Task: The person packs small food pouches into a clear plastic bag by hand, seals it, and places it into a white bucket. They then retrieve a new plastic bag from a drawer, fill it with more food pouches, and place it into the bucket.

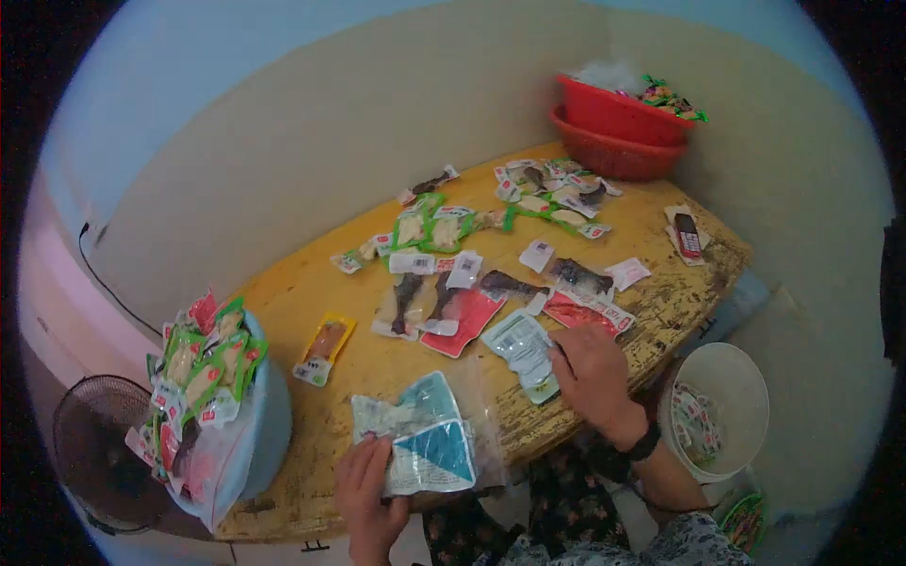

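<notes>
My left hand (366, 481) is at the near edge of the yellow table, its fingers on the left side of a blue-and-white packet (432, 457). Under that packet lies a clear plastic bag (489, 415). My right hand (590, 373), with a dark band at the wrist, touches the right edge of a silvery-blue packet (521, 349); its fingertips are partly hidden. Just beyond it are a red packet (590, 313) and a red pouch (464, 319). Packs with dark drumsticks (406, 300) lie behind, and a small yellow packet (326, 349) rests to the left.
Green-edged packets (444, 226) lie farther back on the table (661, 226). Stacked red basins (618, 141) stand at the back right, near a phone (689, 236). A filled blue basin (269, 424) and a fan (104, 443) are left; a white bucket (746, 406) is right.
</notes>
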A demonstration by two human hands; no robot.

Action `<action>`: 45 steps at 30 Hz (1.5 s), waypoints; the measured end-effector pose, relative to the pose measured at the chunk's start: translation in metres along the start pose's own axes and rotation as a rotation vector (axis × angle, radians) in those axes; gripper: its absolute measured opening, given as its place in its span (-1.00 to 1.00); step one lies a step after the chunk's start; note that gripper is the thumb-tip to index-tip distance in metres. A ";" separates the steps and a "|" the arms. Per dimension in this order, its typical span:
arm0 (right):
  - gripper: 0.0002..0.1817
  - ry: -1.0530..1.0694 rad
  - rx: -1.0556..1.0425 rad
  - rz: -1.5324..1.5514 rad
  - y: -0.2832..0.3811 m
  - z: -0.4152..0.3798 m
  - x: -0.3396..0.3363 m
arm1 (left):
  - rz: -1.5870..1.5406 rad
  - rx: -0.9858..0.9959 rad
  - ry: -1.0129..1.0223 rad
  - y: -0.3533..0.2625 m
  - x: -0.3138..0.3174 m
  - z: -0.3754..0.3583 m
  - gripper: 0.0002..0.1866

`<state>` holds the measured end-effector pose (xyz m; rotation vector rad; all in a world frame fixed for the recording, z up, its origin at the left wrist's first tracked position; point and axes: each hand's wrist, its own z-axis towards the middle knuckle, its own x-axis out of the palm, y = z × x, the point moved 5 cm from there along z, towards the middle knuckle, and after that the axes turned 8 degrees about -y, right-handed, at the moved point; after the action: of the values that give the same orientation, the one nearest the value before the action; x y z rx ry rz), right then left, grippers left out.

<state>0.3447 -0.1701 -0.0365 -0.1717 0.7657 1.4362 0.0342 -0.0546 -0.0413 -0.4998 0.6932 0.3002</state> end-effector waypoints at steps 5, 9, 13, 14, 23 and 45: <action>-0.80 0.032 -0.006 -0.018 -0.002 0.000 0.000 | -0.016 -0.042 0.088 0.006 0.001 -0.007 -0.43; -0.83 -0.022 -0.030 0.000 0.002 0.005 -0.006 | -0.126 -0.008 0.058 0.002 -0.001 -0.004 -0.46; -0.81 -0.004 -0.069 -0.023 0.002 0.003 -0.006 | -0.157 -0.042 0.071 0.005 0.002 -0.008 -0.40; -0.80 0.024 -0.090 -0.048 0.003 0.003 -0.006 | -0.160 -0.054 0.075 0.006 0.003 -0.010 -0.39; -0.80 0.006 -0.003 0.015 -0.004 -0.002 -0.003 | -0.191 -0.093 0.077 0.007 0.000 -0.012 -0.36; -0.75 -0.028 0.206 0.406 0.025 -0.036 -0.012 | -0.063 -0.040 0.017 -0.001 -0.011 -0.002 -0.25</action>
<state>0.3084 -0.1952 -0.0487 0.1729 0.9565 1.7227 0.0254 -0.0571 -0.0348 -0.5616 0.6877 0.2516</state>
